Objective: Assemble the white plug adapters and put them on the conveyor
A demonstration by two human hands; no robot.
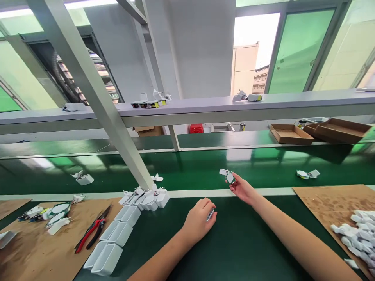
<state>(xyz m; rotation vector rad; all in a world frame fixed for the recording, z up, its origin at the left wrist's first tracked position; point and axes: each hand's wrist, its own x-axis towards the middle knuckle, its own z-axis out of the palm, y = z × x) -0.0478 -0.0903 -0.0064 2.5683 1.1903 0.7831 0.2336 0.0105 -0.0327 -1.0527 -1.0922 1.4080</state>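
The left hand (200,218), a part (210,214) in its fingers, was over the middle of the bench (234,249); the right hand (241,189) held an assembly (230,178) farther out, above the belt's near edge. To my left, pliers (96,225) lay on one sheet (58,257), and beside them a double row of cases (118,234) ran along its right edge toward a post (102,93). A heap of pieces (359,238) sat on another sheet (325,201) at far right. Behind the bench lay the belt (199,171), with trays (290,134) beyond it at right and a shelf (199,107) above.
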